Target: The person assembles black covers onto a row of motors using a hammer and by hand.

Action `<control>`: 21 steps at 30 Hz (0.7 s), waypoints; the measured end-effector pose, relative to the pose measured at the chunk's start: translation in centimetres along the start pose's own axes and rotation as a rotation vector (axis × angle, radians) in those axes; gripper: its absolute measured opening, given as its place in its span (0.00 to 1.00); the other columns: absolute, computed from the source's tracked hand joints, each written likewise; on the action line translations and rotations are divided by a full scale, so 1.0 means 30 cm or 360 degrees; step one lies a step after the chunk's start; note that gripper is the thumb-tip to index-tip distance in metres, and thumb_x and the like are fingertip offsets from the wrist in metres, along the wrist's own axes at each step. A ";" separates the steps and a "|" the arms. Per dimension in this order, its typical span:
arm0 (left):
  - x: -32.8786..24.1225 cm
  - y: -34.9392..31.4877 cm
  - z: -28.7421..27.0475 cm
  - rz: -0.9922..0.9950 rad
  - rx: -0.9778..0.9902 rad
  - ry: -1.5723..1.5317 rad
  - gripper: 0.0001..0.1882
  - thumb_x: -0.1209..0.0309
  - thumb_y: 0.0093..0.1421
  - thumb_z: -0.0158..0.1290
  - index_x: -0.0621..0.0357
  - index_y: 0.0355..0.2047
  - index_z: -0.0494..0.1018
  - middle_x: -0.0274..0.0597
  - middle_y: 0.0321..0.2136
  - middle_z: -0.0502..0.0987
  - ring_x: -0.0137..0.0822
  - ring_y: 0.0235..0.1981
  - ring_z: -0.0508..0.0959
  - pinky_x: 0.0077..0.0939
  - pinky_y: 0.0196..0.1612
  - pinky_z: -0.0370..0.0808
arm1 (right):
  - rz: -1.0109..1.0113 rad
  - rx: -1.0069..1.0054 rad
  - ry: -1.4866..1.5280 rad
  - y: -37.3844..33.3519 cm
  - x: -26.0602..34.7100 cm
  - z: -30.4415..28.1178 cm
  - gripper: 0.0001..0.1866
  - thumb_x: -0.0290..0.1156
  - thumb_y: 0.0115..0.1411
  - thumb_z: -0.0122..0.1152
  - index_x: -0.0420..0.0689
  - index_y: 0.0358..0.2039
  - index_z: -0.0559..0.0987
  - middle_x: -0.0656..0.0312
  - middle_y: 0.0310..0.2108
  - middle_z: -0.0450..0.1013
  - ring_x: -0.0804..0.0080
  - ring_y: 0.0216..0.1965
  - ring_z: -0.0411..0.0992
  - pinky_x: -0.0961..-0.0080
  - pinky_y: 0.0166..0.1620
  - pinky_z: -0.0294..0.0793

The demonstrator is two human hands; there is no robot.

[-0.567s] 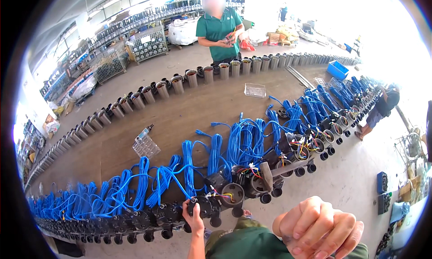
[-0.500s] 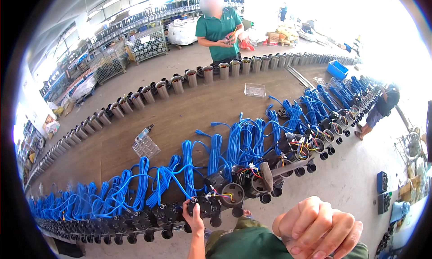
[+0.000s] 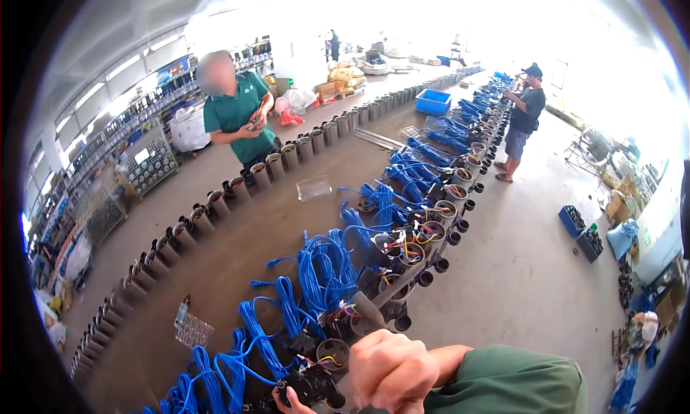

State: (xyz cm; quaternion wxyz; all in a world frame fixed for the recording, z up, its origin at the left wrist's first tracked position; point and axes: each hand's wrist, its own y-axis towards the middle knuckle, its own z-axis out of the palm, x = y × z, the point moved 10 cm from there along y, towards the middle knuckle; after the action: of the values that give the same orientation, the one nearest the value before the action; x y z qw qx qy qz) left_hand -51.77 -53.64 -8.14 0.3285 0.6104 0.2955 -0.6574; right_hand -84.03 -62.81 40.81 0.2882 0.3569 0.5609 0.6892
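My left hand is at the lower edge, its thumb and fingers closed round a black pump-like housing with a short round outlet. Only part of that hand shows. My right hand is raised to the right of it, fingers curled into a fist; whatever it may hold is hidden. Just beyond, an open round housing has red and yellow wires sticking out. A hammer-like tool lies across neighbouring housings. Coiled blue cables stretch from the row of housings onto the table.
Metal cylinders line the table's far edge. On the brown tabletop are clear plastic trays, a small bottle and a blue bin. A person in green stands across; another stands farther along my side.
The view has swung right and toward the far end of the row. My right hand has moved left, nearer the housing under my left hand. My left hand still grips a black housing.
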 end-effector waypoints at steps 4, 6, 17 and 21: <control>-0.188 -0.067 0.147 -0.0179 0.0077 0.0087 0.32 0.56 0.67 0.60 0.68 0.61 0.68 0.58 0.54 0.76 0.49 0.47 0.77 0.44 0.51 0.76 | 0.0228 0.0106 -0.0262 -0.066 -0.045 -0.037 0.16 0.37 0.62 0.67 0.37 0.40 0.76 0.53 0.33 0.77 0.65 0.24 0.75 0.76 0.27 0.72; -0.233 -0.063 0.126 -0.0158 0.0061 0.0090 0.32 0.55 0.66 0.60 0.68 0.61 0.69 0.59 0.54 0.75 0.50 0.47 0.77 0.43 0.50 0.77 | 0.0435 0.0261 -0.0394 -0.114 -0.081 -0.031 0.14 0.35 0.63 0.67 0.36 0.40 0.77 0.53 0.33 0.78 0.64 0.26 0.76 0.72 0.28 0.76; -0.614 -0.164 0.120 0.0461 0.0221 0.1020 0.33 0.48 0.68 0.57 0.62 0.62 0.68 0.61 0.53 0.75 0.60 0.49 0.77 0.50 0.50 0.77 | 0.1556 -0.0649 -0.0920 -0.307 -0.353 -0.870 0.10 0.35 0.69 0.61 0.42 0.43 0.78 0.66 0.27 0.76 0.81 0.22 0.72 0.80 0.24 0.71; -1.020 -0.212 0.055 0.1241 0.0008 0.1073 0.22 0.58 0.71 0.57 0.64 0.55 0.73 0.57 0.50 0.77 0.55 0.47 0.79 0.48 0.50 0.78 | 0.1896 -0.0673 -0.1189 -0.109 -0.535 -1.360 0.07 0.32 0.67 0.58 0.43 0.41 0.80 0.66 0.22 0.74 0.79 0.14 0.67 0.78 0.17 0.66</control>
State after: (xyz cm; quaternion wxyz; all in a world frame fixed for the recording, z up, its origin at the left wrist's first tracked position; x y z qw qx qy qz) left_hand -56.62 -48.89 22.42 0.4341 0.8540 0.1341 -0.2534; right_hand -108.01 -98.10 30.18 0.0994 0.7492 -0.0088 0.6548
